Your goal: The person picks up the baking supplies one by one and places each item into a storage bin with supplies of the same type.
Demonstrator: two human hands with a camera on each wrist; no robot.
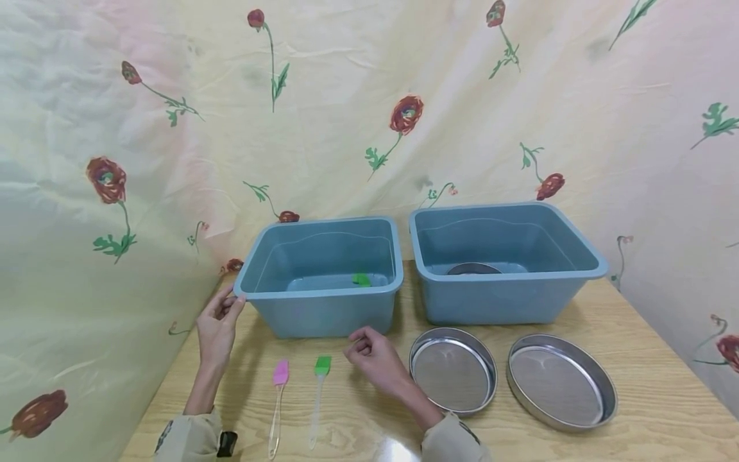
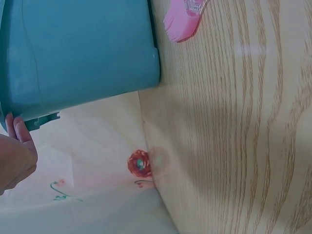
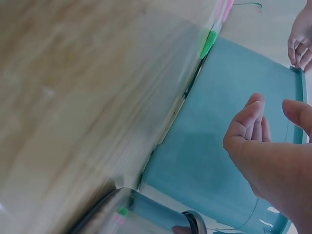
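Note:
At the front left corner of the left blue plastic tub [image 1: 323, 314], my left hand [image 1: 216, 327] holds the rim between thumb and fingers. The left wrist view shows the fingertips of that hand [image 2: 17, 156] at the tub's lip. My right hand [image 1: 378, 360] is in front of the same tub, fingers loosely bent and thumb apart, with nothing in it. A green brush head [image 1: 362, 280] shows inside this tub. On the table lie a pink silicone brush [image 1: 280, 372] and a green silicone brush [image 1: 322, 367], both with clear handles, between my hands.
A second blue tub [image 1: 491, 301] stands to the right, with a round metal sieve [image 1: 473, 268] partly visible inside. Two more round sieves, one nearer [image 1: 453, 375] and one farther right [image 1: 557, 388], lie before it. A flowered cloth [image 1: 346, 128] hangs behind the wooden table [image 1: 652, 385].

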